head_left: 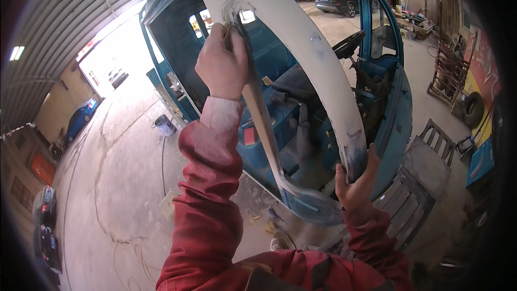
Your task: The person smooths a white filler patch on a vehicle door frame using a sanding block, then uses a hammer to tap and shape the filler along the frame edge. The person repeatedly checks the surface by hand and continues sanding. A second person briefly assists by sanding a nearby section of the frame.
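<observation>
In front of me is a teal vehicle cab (396, 124) with a curved pillar (318, 48) coated in whitish filler, with grey-blue patches. My left hand (222, 64) is raised to the upper inner corner of the frame opening, its fingers closed in a pinch against the edge. Something small and brownish may be between them; I cannot make it out. Lower right, my right hand (358, 186) grips the bottom of the pillar, thumb on one side and fingers on the other. A narrow inner strip (261, 121) of the frame runs down below my left hand.
Inside the cab are a steering wheel (349, 44) and seats. A bucket (165, 125) stands on the concrete floor at left, near a loose cable (132, 253). Slatted dark panels (401, 202) lie at right. A tire (474, 109) leans by the wall; parked cars stand farther off.
</observation>
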The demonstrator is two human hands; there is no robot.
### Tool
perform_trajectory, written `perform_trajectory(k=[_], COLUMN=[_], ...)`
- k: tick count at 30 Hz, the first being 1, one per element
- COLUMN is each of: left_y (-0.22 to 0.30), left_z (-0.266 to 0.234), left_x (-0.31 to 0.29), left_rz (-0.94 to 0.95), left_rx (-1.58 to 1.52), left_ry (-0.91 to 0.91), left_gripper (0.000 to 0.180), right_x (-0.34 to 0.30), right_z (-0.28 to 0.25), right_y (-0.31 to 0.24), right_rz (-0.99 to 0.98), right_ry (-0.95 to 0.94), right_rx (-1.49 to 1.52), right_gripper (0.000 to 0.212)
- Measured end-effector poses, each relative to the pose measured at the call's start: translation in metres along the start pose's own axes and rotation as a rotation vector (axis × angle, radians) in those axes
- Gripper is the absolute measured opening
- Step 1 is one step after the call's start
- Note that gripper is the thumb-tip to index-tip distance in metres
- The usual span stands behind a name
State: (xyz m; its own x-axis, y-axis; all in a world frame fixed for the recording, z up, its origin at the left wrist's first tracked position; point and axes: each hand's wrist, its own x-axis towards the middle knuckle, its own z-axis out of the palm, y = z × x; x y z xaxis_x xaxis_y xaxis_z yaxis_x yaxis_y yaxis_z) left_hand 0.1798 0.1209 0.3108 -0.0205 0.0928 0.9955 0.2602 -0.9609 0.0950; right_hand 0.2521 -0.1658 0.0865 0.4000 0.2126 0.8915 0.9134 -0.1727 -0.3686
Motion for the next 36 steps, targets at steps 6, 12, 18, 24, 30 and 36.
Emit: perform_trajectory(k=[6,12,18,24,30,36], left_y=[0.016,-0.002,0.018,-0.004,0.016,-0.001], left_z=[-0.012,-0.007,-0.013,0.000,-0.013,-0.003], left_x=[-0.036,-0.004,-0.034,-0.003,-0.033,0.004], left_rz=[-0.152,-0.073,-0.258,-0.071,-0.261,0.005], left_rx=[0.030,-0.002,0.004,-0.045,0.007,-0.027], left_ry=[-0.165,-0.141,-0.236,-0.083,-0.231,-0.036], left_gripper=[0.018,0.018,0.019,0.020,0.017,0.022], right_x=[0.001,0.000,-0.003,-0.004,-0.001,0.001], right_z=[0.000,0.001,0.002,0.003,0.003,0.004], right_y=[0.001,-0.001,0.003,0.003,0.000,-0.003], right_rz=[-0.024,0.026,0.014,0.013,-0.013,0.023], right_ry=[0.002,0.005,-0.010,0.019,0.047,0.073], right_rx=[-0.041,0.003,-0.039,-0.032,-0.032,-0.014], right_gripper=[0.084,0.084,0.084,0.084,0.087,0.085])
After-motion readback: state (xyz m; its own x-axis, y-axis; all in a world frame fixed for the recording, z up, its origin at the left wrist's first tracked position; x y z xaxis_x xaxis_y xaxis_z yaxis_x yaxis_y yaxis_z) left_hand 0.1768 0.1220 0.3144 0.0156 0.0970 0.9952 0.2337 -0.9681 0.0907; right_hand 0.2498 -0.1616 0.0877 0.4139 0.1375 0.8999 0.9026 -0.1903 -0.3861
